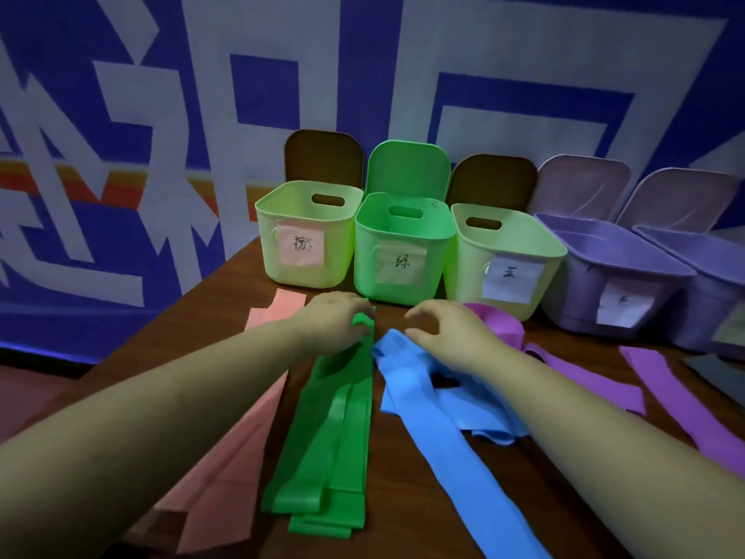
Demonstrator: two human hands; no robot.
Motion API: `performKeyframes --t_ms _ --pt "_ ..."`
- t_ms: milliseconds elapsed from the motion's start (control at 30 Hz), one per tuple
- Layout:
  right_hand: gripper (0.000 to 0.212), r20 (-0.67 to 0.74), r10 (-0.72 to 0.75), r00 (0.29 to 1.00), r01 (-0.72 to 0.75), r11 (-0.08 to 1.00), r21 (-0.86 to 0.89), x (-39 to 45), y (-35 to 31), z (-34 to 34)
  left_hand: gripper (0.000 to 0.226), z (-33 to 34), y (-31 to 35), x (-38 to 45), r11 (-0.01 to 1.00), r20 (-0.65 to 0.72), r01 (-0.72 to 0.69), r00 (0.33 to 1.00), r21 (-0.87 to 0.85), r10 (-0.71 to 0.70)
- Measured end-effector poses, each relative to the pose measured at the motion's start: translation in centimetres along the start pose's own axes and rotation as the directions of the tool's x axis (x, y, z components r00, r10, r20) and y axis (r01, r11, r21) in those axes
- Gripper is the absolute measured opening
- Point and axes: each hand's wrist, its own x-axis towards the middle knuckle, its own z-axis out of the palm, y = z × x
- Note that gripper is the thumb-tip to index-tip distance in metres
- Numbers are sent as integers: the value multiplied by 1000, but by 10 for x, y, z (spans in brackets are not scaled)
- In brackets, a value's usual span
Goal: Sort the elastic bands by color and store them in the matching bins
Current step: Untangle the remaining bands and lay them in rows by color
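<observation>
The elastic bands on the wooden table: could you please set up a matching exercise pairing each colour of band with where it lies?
Column one:
1. flat green elastic bands
2. flat blue elastic bands
3. flat pink elastic bands
4. flat purple elastic bands

Column two:
A. farthest right, before the lilac plastic bins
B. far end under the right hand
C. farthest left, under the left forearm
D. far end gripped by the left hand

Pairs: 1-D, 2-B, 3-C, 4-A
</observation>
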Motion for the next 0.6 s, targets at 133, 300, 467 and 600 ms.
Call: performKeyframes --t_ms 133,300,467,600 --pt "23 -6 47 999 -47 998 -40 -40 32 -25 35 3 35 -2 998 57 -63 996 -6 63" --pt "25 -40 118 992 -122 986 -116 -76 64 -36 35 15 74 1 991 -22 -132 991 11 132" --pt "34 -187 204 961 -208 978 -6 -88 85 -40 41 26 116 16 992 -111 -128 986 -14 126" --pt "50 -224 296 929 -297 954 32 -91 96 -37 46 34 135 33 997 -191 -73 979 -28 66"
